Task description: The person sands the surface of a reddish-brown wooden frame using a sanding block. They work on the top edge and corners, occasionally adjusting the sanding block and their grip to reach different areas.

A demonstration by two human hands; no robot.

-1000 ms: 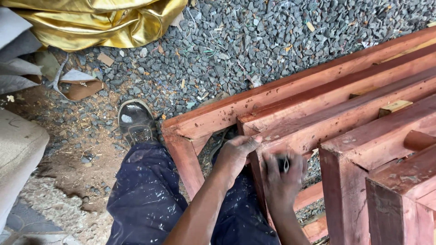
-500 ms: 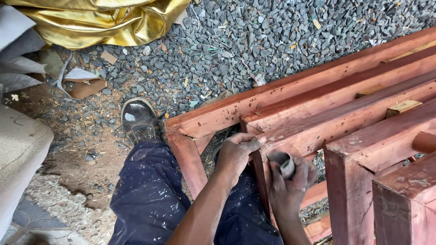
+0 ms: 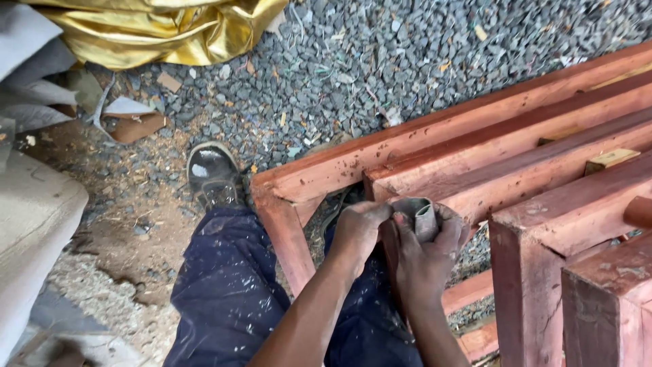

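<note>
Down at the bottom of the view, dark blue trousers [image 3: 231, 299] speckled with pale dust fill the near ground, and both forearms come up from there toward the woodwork. The right hand [image 3: 424, 261] has its fingers [image 3: 406, 228] curled up around a folded grey strip of sandpaper [image 3: 418, 214], thumb side and palm cupping it from below. The left hand [image 3: 356, 231] meets it from the left, fingers closed and pinching the strip's near end, so both hands hold the same piece. The sandpaper sits right at the corner of a red-brown wooden frame [image 3: 475, 156], against the end of the second rail, touching the wood there.

Right of the hands, thick square posts [image 3: 543, 272] of the same reddish timber stand close, their tops scuffed and dusty. Left of the hands, one frame leg [image 3: 285, 238] angles down beside the trouser leg. Just beyond the knee, a worn dark shoe [image 3: 214, 173] is planted on dirt and sawdust.

Further out, the long rails run off to the upper right, lying on a bed of grey gravel [image 3: 380, 61] dotted with bits of litter. At far left, a pale cushioned shape [image 3: 34, 217], some cardboard scraps [image 3: 132, 122] and grey sheets [image 3: 30, 81]. Along the top edge, a crumpled shiny gold sheet [image 3: 163, 30] is spread over the gravel.
</note>
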